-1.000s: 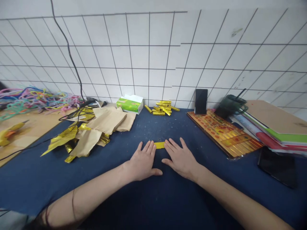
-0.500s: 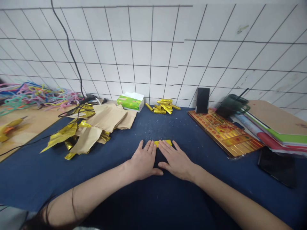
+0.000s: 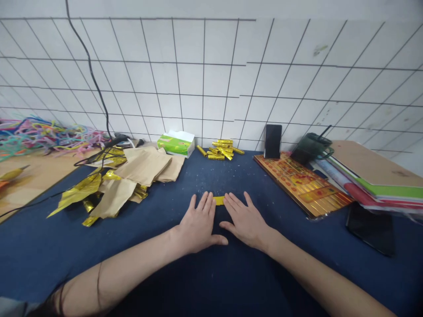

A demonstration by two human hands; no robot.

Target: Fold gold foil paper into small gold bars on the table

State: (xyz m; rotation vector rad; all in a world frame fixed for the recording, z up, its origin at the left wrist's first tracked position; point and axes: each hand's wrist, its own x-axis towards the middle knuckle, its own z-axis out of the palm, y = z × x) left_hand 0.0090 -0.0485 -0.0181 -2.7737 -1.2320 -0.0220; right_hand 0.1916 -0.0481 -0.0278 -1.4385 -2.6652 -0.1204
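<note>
"Where is the gold strip (image 3: pixel 218 200)?"

"On the blue tabletop (image 3: pixel 158 215), between the fingertips of the left hand (image 3: pixel 198 224) and the right hand (image 3: pixel 248 224); only its middle shows, since both ends pass out of sight at the fingers; I cannot tell whether it is flat or rolled."

"And the fingers?"

"Stretched out, curled round nothing; on each hand three lie close together, while the little finger and thumb stand apart; we see only the backs of the hands, so what the palms touch is hidden."

"What lies beyond?"

"A heap of gold rolls (image 3: pixel 224 152) near the gridded wall (image 3: pixel 191 75); they overlap, so I would not trust a count; to their left sits a green tissue pack (image 3: pixel 175 144); farther left, brown paper sheets (image 3: pixel 145 165) hide part of some gold foil (image 3: pixel 79 191); a black cable (image 3: pixel 90 66) runs out past the top edge."

"Anything else cut off?"

"At the left edge, a yellow tool (image 3: pixel 12 175) and a tangle of coloured strands (image 3: pixel 56 135); at the right edge, a stack of folders (image 3: pixel 380 165)."

"And those dark shapes on the right?"

"A phone (image 3: pixel 272 141) stands upright by an ornate gold packet (image 3: pixel 307 187); near it is a dark green mug (image 3: pixel 308 148), its contents unclear; nearer us lies a flat black object (image 3: pixel 370 231); I cannot make out what it is."
</note>
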